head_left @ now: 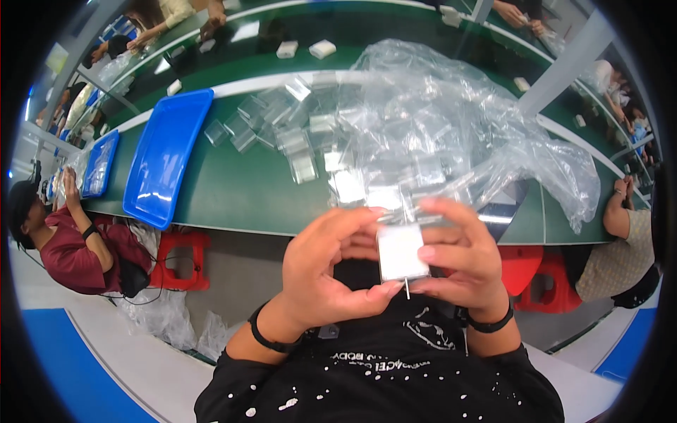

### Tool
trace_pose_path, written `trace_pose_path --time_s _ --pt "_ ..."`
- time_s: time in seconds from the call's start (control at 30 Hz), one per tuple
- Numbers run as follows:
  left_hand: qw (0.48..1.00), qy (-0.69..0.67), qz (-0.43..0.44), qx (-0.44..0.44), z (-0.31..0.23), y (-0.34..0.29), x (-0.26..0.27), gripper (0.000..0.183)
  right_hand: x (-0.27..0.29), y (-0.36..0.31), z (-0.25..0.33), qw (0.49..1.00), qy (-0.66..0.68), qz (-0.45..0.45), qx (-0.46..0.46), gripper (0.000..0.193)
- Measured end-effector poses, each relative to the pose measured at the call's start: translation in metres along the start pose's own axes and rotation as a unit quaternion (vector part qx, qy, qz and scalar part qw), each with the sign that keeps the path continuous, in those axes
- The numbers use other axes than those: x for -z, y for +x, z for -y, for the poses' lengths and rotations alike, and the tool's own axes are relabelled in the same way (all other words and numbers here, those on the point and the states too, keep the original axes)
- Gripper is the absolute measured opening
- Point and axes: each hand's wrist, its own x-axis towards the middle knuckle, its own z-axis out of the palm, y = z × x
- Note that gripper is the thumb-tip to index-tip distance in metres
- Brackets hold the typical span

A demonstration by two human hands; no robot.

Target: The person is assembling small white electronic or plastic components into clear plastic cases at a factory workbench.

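Note:
In front of my chest, a small white square block [400, 252] with what looks like a clear casing is held between both hands. A thin pale pin sticks out from its lower edge. My left hand [335, 264] grips the block's left side, thumb at the lower corner and fingers curled behind the top. On the other side, my right hand [462, 257] presses its fingers against the right face and edge. Just beyond the hands, clear plastic cases [300, 155] lie heaped on the green table [233, 194]. Part of the heap sits in a large clear plastic bag [451, 106].
A blue tray [168, 162] lies on the table at left, with another blue tray [101, 163] past it. Several white blocks [322, 48] rest on the green surface behind the white rail. People sit at both sides, near red stools [182, 261]. A grey post [571, 60] rises at right.

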Motion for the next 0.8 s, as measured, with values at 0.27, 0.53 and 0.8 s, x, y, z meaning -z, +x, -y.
trace_pose_path --time_s 0.27,0.53,0.8 --pt "0.977 0.146 0.000 -0.155 -0.004 0.007 0.006 0.066 -0.011 -0.003 0.013 0.972 0.105 -0.099 -0.187 0.045" --pt "0.987 0.038 0.082 -0.131 0.009 0.006 0.022 0.060 -0.014 0.003 0.025 0.932 0.219 -0.066 -0.281 0.038" --pt "0.989 -0.137 0.051 -0.001 0.025 -0.007 0.022 0.058 -0.032 0.013 0.017 0.912 0.239 -0.092 -0.322 0.032"
